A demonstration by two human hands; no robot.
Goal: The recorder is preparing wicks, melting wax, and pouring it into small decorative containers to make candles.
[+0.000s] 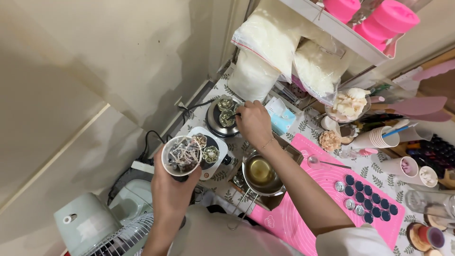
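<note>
Left hand (171, 187) nearest, fingers wrapped round cup (182, 155) of wicks, raised over hot plate (208, 151). Right hand (253, 124) stretched forward, fingers pinched on wick (234, 115) at far jars (226, 111). Nearer jars (207, 149) seemingly unwicked; pot (261, 173) full, likely nothing poured.

L hand (173, 187) w/ cup (182, 155); R hand (253, 123) over hotplate (221, 118)

Bare forearms, pale short sleeves, a thin bracelet (268, 142) (on the right wrist).
</note>
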